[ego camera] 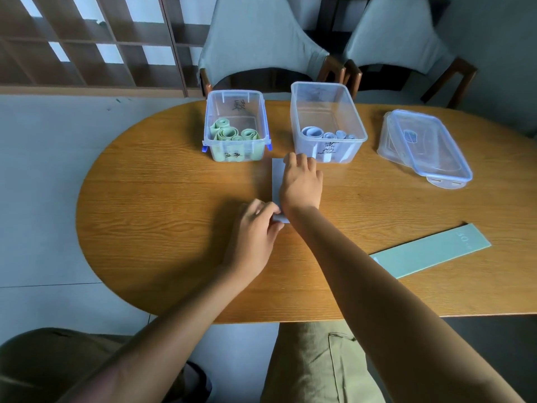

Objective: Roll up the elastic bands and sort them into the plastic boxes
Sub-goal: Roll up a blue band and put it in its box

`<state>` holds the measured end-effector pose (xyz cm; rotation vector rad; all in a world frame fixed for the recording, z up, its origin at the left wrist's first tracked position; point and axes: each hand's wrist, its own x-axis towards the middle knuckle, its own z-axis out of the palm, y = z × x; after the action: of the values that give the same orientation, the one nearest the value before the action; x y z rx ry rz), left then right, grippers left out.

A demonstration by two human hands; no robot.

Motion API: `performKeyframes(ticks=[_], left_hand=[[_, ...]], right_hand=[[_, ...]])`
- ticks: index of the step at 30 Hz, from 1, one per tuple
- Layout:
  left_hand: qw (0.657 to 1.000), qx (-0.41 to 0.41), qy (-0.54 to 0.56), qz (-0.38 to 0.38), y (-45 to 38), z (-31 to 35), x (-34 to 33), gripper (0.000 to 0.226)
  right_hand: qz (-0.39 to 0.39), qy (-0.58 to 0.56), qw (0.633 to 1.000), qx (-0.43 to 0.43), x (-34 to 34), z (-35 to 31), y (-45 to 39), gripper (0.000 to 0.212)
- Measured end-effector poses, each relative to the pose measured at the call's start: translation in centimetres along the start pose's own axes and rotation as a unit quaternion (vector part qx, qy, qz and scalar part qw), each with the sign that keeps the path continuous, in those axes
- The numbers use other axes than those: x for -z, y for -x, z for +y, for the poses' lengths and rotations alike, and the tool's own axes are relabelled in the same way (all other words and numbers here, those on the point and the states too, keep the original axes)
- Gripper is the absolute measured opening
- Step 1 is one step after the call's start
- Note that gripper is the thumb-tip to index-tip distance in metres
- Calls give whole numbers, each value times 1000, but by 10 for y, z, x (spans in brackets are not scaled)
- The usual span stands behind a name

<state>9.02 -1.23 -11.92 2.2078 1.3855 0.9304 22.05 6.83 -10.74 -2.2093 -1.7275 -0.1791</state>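
Note:
A pale blue elastic band (277, 181) lies flat on the wooden table (162, 199), running away from me. My left hand (252, 237) pinches its near end, which is curled up a little. My right hand (300, 181) lies over the far part of the band with straight fingers pressing it down. A green elastic band (430, 251) lies flat on the table to the right. The left plastic box (235, 126) holds several rolled green bands. The right plastic box (328, 123) holds several rolled pale blue bands.
Two clear lids (427, 146) are stacked at the back right of the table. Two chairs with grey covers (255, 45) stand behind the table. A wooden lattice shelf (87, 42) lines the wall at the left.

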Motion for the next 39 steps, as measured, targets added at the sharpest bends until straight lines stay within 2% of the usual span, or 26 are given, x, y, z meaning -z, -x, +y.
performKeyframes(ticks=[3, 6, 8, 10, 15, 22, 29, 36, 39], left_hand=[[1000, 2, -9, 13, -4, 2, -2, 13], [1000, -2, -14, 18, -6, 0, -2, 13], [1000, 1, -18, 23, -6, -1, -2, 14], [999, 2, -22, 25, -4, 0, -2, 15], [1000, -3, -14, 15, 2, 3, 2, 16], [1000, 8, -9, 22, 36, 10, 9, 21], [999, 25, -7, 37, 56, 20, 13, 19], [996, 72, 0, 59, 61, 27, 12, 19], [989, 119, 55, 66, 67, 32, 13, 22]], right_hand=[[31, -119, 992, -34, 1, 8, 1, 40], [47, -275, 952, -123, 8, 21, 8, 32], [45, -326, 930, -167, 15, 31, 18, 24], [39, -357, 918, -166, 23, 41, 33, 26], [1, -383, 912, -144, 40, 56, 78, 33], [-32, -443, 880, -170, 50, 48, 137, 42], [-29, -470, 853, -223, 59, 37, 166, 41], [-35, -468, 847, -250, 71, 19, 181, 33], [-34, -469, 847, -246, 74, 16, 185, 32]])
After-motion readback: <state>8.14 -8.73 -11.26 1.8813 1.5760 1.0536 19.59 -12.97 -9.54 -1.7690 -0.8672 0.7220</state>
